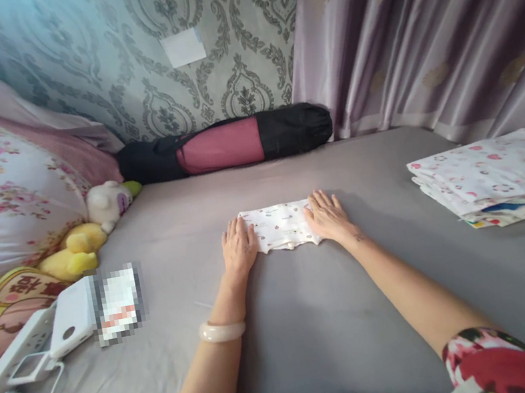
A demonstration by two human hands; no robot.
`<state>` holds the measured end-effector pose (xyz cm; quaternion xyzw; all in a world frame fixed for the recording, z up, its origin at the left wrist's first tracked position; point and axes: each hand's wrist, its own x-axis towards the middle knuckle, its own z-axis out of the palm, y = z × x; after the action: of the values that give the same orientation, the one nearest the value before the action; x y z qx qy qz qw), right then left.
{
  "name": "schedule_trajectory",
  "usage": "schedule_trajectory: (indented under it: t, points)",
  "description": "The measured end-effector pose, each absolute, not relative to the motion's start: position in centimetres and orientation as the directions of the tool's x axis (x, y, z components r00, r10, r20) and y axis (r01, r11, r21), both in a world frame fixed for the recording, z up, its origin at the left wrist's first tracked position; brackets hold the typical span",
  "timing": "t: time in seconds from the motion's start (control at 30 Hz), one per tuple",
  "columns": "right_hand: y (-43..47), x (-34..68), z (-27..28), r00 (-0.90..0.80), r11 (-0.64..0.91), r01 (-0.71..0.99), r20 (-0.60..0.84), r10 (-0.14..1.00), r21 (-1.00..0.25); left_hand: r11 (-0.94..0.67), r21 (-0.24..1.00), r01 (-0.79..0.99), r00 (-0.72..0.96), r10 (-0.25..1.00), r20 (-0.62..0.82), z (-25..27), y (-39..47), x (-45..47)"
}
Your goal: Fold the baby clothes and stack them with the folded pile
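A small folded white cloth (282, 225) with tiny printed figures lies flat on the grey sheet (315, 322). On its left edge rests my left hand (239, 244), palm down with fingers stretched forward. My right hand (327, 213) lies flat on the opposite edge, fingers extended. Both hands press the cloth from above and neither grips it. The lower edge of the cloth is wavy, with layers just showing. What lies under the palms is hidden. A pale bangle (222, 331) circles my left wrist.
A stack of folded printed cloths (497, 172) lies at the right. A black and pink rolled bag (220, 145) lies along the wall. At the left are plush toys (73, 250), a white power bank (71, 318), a power strip (11, 359), cables and a blurred packet (119, 303).
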<state>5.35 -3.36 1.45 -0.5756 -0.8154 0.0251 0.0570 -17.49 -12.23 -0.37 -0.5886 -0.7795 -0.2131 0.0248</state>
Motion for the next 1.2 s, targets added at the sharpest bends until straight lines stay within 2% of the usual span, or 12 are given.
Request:
schedule_trajectory:
  t: [0.1,0.37,0.5,0.6,0.77,1.2]
  points:
    - [-3.4,5.4,1.6,-0.326,0.334,0.937,0.092,0.941,-0.105,0.177,0.291,0.94,-0.266,0.915,0.302,-0.7,-12.7,-18.6]
    - [-3.3,5.6,1.1,-0.312,0.314,0.942,0.034,0.95,-0.121,0.155,0.285,0.946,-0.253,0.903,0.346,-1.1,-12.9,-19.0]
    - [-3.6,4.9,1.6,-0.337,0.343,0.934,0.072,0.939,-0.098,0.126,0.312,0.942,-0.248,0.887,0.391,-1.3,-12.9,-19.2]
    - [-4.2,3.8,1.8,-0.396,0.408,0.903,0.108,0.912,-0.136,0.06,0.34,0.938,-0.22,0.863,0.455,-1.7,-12.9,-19.4]
    - [-4.8,2.4,1.2,-0.478,0.485,0.853,0.082,0.874,-0.194,-0.006,0.333,0.943,-0.171,0.848,0.501,-2.0,-12.9,-19.5]
    - [-5.0,1.5,1.5,-0.462,0.468,0.855,0.081,0.883,-0.222,-0.042,0.35,0.936,-0.158,0.836,0.525,-2.1,-12.8,-19.6]
